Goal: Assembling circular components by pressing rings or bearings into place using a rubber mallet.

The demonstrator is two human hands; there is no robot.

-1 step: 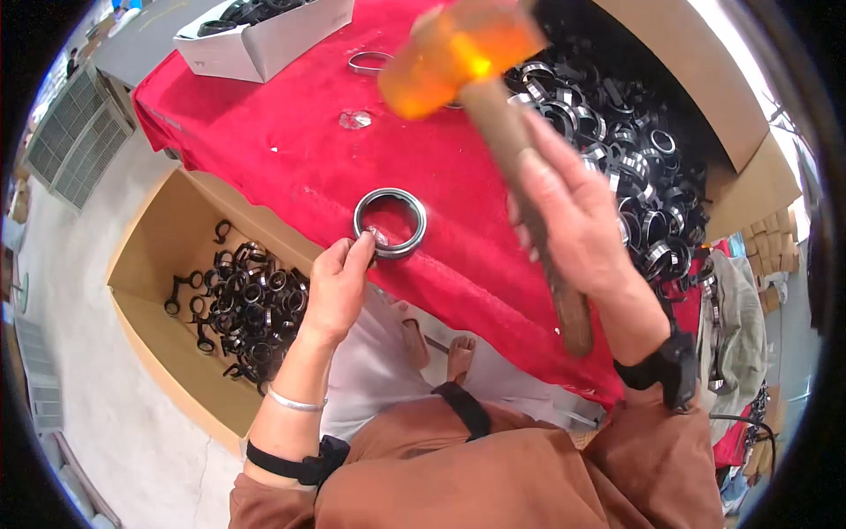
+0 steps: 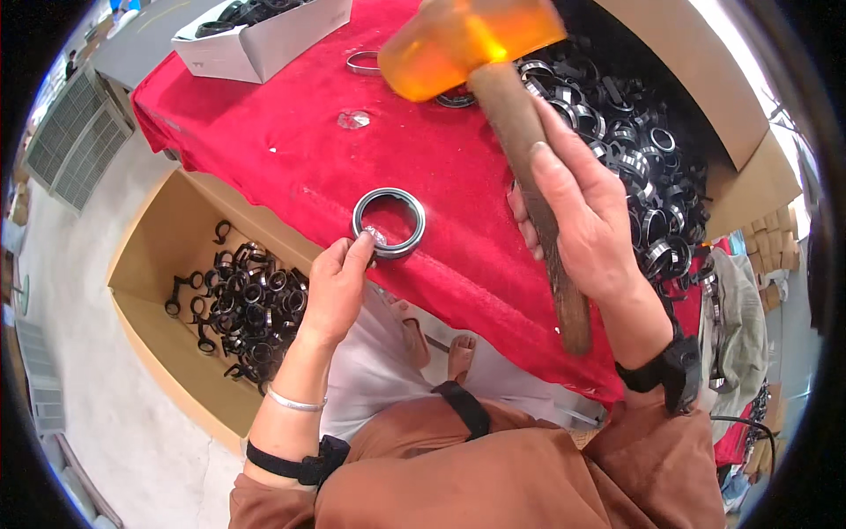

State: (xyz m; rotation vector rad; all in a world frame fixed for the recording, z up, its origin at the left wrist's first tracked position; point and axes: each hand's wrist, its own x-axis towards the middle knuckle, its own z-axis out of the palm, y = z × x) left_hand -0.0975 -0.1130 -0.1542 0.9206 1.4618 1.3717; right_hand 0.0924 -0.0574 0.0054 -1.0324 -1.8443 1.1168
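One mallet (image 2: 480,53) over ring (image 2: 389,222)

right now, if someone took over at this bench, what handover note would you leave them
Left hand: fingertips steady the metal ring lying flat near the front edge of the red cloth; a small shiny piece sits at the ring's near rim.
Right hand: gripping the wooden handle of the orange-headed mallet, raised above the table, not touching the ring.
Supplies: pile of black rings at the right, white box of parts at the back, open cardboard box of black parts on the floor to the left.
Done: one ring placed and held.
Left: the mallet has not yet met this ring; many rings remain in the pile.
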